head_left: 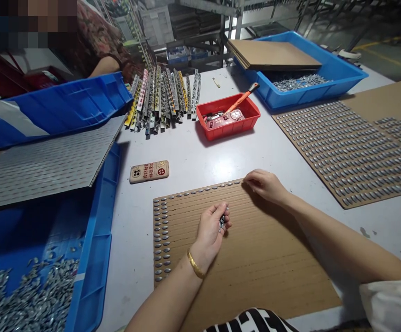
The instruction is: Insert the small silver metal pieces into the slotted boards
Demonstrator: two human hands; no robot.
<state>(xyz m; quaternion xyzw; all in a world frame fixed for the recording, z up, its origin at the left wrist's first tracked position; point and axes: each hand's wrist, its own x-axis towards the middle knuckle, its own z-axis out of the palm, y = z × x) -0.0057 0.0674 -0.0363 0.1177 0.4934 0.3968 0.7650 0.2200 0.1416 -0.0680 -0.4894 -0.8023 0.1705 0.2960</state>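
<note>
Workbench holding 3 blue bins, red tray, phone, cardboard sheet; left hand clenches metal pieces; right hand at sheet's far edge, grip unclear.

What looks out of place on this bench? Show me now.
A small loose strip lies alone on the white table, apart from the rows of metal strips. The grey studded sheet sits tilted, overhanging the rim of the blue crate.
</note>
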